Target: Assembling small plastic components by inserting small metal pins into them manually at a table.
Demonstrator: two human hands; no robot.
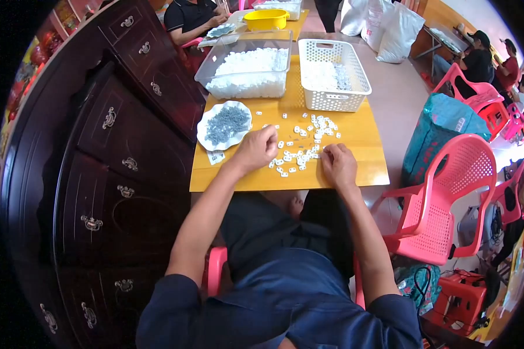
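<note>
Small white plastic pieces with two holes (300, 158) lie scattered over the yellow table (244, 177), with a few dark screws (297, 139) among them. My left hand (256, 150) is closed at the left edge of the scatter; what its curled fingers hold, if anything, is hidden. To its left stands a white scalloped plate (203, 127) heaped with grey screws (227, 123). At the right edge of the scatter my right hand (339, 166) rests with fingers bent and pressed together, close to the white pieces. Anything in its fingertips is too small to make out.
Behind the scatter stand a clear bin (244, 92) full of white pieces and a white perforated basket (335, 102). A dark cabinet (116, 174) borders the left side. Pink chairs (442, 198) and a teal bag (439, 128) are on the right. Other people sit farther off.
</note>
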